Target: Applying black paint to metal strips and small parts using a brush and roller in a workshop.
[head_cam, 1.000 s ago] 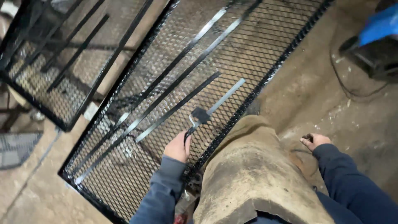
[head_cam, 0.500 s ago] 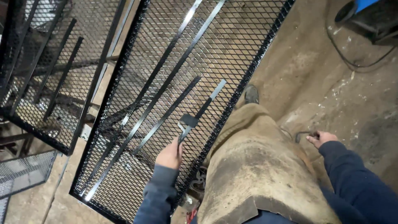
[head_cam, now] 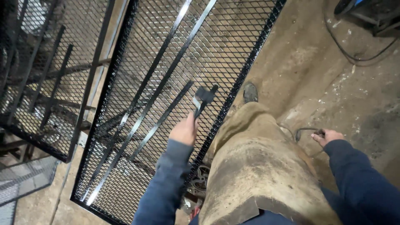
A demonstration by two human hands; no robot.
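My left hand grips the handle of a black paintbrush, whose bristles rest on a flat bar of the black metal mesh panel lying before me. Glossy black bars run lengthwise across the mesh. My right hand hangs at my side over the floor, fingers curled around a thin dark wire hook or handle. A worn tan leather apron covers my legs, and one boot tip shows beside the panel's edge.
A second black mesh panel lies to the left on a stand. Dusty concrete floor spreads to the right, with a dark cable and a machine at the top right. A small wheel sits below the panel.
The view has swung so the panel now stands more upright in the frame. My left hand has drawn the brush along the bar. The right hand stays at my side.
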